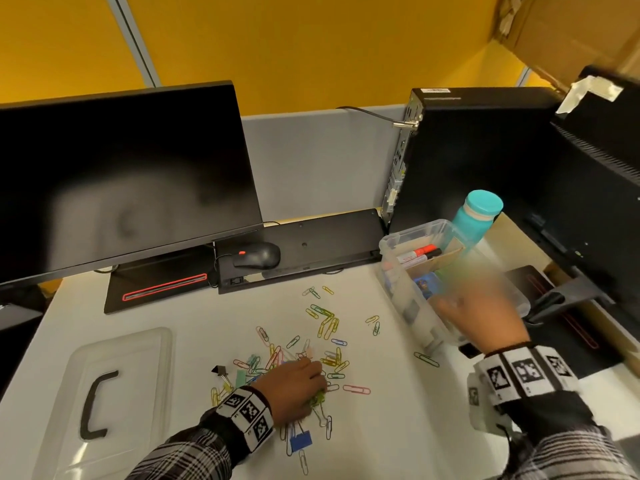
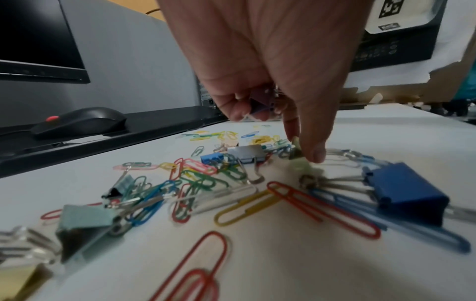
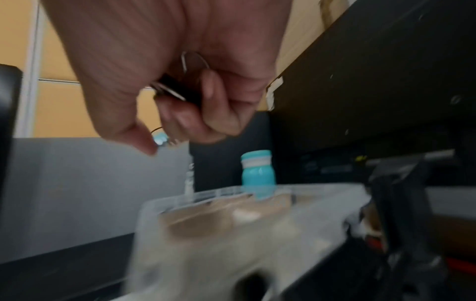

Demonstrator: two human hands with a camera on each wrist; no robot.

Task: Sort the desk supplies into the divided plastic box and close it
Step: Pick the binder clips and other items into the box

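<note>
Left hand (image 1: 294, 389) down in the clip pile (image 1: 311, 348) at 6 o'clock, pinching a green binder clip (image 2: 296, 151). Right hand (image 1: 485, 306) curled round black clips (image 3: 177, 91), probably binder clips (blurred), over the open box (image 1: 398, 271) at 3 o'clock, ready to drop. Lid (image 1: 114, 393) parked at 8 o'clock on the worktop (image 1: 398, 427).

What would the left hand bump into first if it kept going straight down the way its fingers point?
Probably the pale green binder clip right at the left hand's fingertips, then the white desk under the paper clips. Blur hides whether they touch.
</note>
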